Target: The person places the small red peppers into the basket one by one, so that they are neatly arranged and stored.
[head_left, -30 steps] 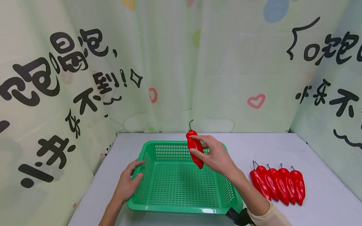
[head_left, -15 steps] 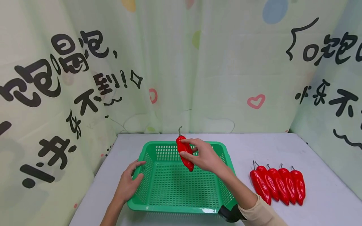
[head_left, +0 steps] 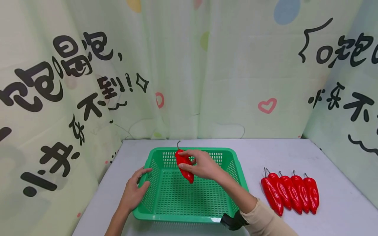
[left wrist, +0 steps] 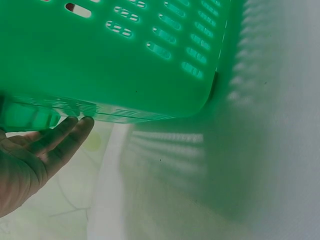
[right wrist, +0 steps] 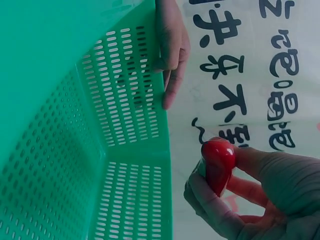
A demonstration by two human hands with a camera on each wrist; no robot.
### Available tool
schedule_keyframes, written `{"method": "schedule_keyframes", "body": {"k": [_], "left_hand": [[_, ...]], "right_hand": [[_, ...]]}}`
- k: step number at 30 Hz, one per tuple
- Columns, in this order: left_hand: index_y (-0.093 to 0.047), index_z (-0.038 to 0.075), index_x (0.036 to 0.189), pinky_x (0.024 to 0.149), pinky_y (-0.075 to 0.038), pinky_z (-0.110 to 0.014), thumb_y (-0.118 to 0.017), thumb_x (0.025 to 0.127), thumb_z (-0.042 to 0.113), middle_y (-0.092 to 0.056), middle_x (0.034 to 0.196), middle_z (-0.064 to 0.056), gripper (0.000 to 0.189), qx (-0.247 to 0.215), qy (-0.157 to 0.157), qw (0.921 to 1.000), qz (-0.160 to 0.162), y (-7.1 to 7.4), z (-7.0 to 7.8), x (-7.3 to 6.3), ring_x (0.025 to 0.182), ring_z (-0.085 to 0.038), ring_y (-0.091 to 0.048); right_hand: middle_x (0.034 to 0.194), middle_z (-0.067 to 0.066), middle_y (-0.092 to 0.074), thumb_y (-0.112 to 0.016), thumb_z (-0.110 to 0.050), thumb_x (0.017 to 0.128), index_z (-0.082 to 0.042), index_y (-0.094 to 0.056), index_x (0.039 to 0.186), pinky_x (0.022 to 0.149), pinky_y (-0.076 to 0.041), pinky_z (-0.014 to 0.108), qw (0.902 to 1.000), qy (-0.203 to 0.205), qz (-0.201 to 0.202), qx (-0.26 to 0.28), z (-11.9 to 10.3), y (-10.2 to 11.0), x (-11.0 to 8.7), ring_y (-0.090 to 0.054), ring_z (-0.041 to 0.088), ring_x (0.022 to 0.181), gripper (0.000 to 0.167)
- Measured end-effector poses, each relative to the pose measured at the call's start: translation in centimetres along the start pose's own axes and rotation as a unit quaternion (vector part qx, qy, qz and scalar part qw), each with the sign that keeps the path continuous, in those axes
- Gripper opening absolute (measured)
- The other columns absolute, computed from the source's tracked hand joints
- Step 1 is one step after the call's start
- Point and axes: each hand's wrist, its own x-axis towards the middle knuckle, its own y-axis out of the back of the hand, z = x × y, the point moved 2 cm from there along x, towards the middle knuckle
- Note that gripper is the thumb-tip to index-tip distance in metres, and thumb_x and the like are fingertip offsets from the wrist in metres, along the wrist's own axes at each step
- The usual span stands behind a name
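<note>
A red pepper point(head_left: 182, 159) with a thin stem hangs over the basket, tilted, its stem end up. My right hand point(head_left: 203, 165) pinches it between thumb and fingers; in the right wrist view the glossy pepper point(right wrist: 219, 161) shows end-on in that grip. Below lies a green perforated plastic basket point(head_left: 192, 219), with nothing visible inside. At its left rim, my left hand point(head_left: 134, 190) holds on with thumb and fingers. The left wrist view catches the fingers point(left wrist: 62, 145) against the outside of the basket. Right-hand fingers partly cover the pepper's middle.
Several more red peppers point(head_left: 290, 193) lie side by side on the white table point(head_left: 265, 152), right of the basket. A printed curtain point(head_left: 230, 82) surrounds the table at the back and sides. A black band point(head_left: 233, 221) sits on the right wrist, above the basket's front rim.
My right hand has carried the pepper leftward and slightly down, from over the basket's right half to left of its middle. My left hand and the other peppers stay put.
</note>
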Motion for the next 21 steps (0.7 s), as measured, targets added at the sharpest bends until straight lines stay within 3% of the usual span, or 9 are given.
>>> {"method": "schedule_keyframes", "body": {"k": [6,17,21], "left_hand": [[-0.059,0.004,0.14,0.11,-0.04,-0.062,-0.057,0.095,-0.001,-0.038,0.157,-0.029,0.045,-0.003,0.001,1.0,-0.001,0.0,0.0,0.0,0.144,-0.046,-0.041],[-0.059,0.003,0.139,0.109,-0.041,-0.062,-0.057,0.095,-0.001,-0.039,0.156,-0.03,0.045,-0.001,0.001,1.0,0.0,0.0,0.1,-0.1,0.142,-0.047,-0.042],[-0.06,0.003,0.139,0.108,-0.041,-0.062,-0.057,0.094,-0.001,-0.039,0.156,-0.03,0.045,-0.001,0.001,1.0,0.003,0.0,0.1,0.0,0.141,-0.047,-0.043]], "right_hand": [[0.128,0.013,-0.066,-0.071,-0.024,0.096,-0.008,-0.064,0.137,0.063,-0.058,0.03,0.9995,-0.017,-0.022,0.017,0.0,-0.8,0.6,-0.07,0.016,0.084,0.044],[0.126,0.015,-0.067,-0.07,-0.027,0.097,-0.009,-0.066,0.134,0.066,-0.058,0.031,0.9986,-0.029,-0.039,0.02,0.5,-1.7,1.4,-0.069,0.026,0.099,0.042],[0.128,0.017,-0.066,-0.071,-0.026,0.096,-0.008,-0.066,0.134,0.072,-0.061,0.038,0.9968,-0.046,-0.049,0.044,0.7,-2.1,1.8,-0.068,0.024,0.099,0.042]]}}
